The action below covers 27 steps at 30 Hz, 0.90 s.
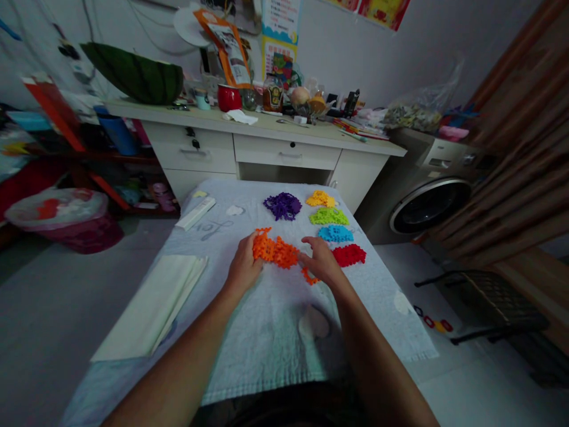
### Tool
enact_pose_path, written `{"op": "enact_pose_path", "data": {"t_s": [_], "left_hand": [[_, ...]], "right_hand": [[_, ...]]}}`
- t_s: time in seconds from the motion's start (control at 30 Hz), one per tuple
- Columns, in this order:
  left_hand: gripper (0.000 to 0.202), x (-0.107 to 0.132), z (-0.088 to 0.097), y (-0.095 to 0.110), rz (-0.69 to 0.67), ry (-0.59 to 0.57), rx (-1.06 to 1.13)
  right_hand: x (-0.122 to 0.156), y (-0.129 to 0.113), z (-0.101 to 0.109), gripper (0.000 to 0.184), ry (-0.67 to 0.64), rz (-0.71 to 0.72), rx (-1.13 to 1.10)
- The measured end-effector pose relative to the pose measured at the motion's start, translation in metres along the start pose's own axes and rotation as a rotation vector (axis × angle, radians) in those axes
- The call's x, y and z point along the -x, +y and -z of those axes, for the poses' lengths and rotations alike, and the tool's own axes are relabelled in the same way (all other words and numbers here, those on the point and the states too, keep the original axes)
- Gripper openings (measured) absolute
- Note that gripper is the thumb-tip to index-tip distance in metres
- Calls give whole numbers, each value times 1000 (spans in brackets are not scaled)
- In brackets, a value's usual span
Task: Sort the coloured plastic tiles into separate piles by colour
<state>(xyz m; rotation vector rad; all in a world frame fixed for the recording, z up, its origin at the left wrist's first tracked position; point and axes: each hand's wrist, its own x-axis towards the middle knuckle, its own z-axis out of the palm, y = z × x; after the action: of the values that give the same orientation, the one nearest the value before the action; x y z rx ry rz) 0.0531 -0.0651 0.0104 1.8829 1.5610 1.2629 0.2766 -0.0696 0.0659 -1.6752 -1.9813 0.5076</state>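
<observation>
The orange pile [275,251] lies mid-desk on the pale towel [267,332], a loose tangle of small toothed plastic pieces. Your left hand [243,267] has its grip curled round the left end. Your right hand [320,261] rests on the other end, fingers spread. The purple heap [283,205], yellow heap [320,199], green heap [329,216], blue heap [335,233] and red heap [349,255] already sit apart beyond. Orange looks like the last colour not yet gathered.

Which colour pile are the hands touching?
The orange pile. The left hand and right hand touch it from either side. The purple, yellow, green, blue and red piles lie apart from it, none held.
</observation>
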Motion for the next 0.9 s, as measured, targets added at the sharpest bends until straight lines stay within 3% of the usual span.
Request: {"op": "enact_pose_path", "data": {"t_s": [0.13, 0.27, 0.43, 0.63, 0.7, 0.77, 0.9], "left_hand": [[61, 2, 2, -5, -20, 43, 6], [58, 4, 5, 0, -75, 39, 19], [51, 7, 3, 4, -119, 27, 46], [39, 7, 4, 8, -82, 0, 88], [36, 7, 6, 7, -60, 2, 91], [38, 7, 6, 5, -42, 14, 77], [54, 7, 6, 3, -38, 59, -27]], "right_hand": [[27, 1, 6, 67, -200, -38, 260], [26, -4, -1, 47, -266, -52, 344], [-1, -9, -18, 36, -187, -3, 340], [-13, -14, -38, 37, 51, 186, -43], [-12, -7, -32, 36, 120, 254, -119], [-10, 7, -17, 32, 182, 230, -102], [-8, 53, 27, 35, 288, -104, 149]]}}
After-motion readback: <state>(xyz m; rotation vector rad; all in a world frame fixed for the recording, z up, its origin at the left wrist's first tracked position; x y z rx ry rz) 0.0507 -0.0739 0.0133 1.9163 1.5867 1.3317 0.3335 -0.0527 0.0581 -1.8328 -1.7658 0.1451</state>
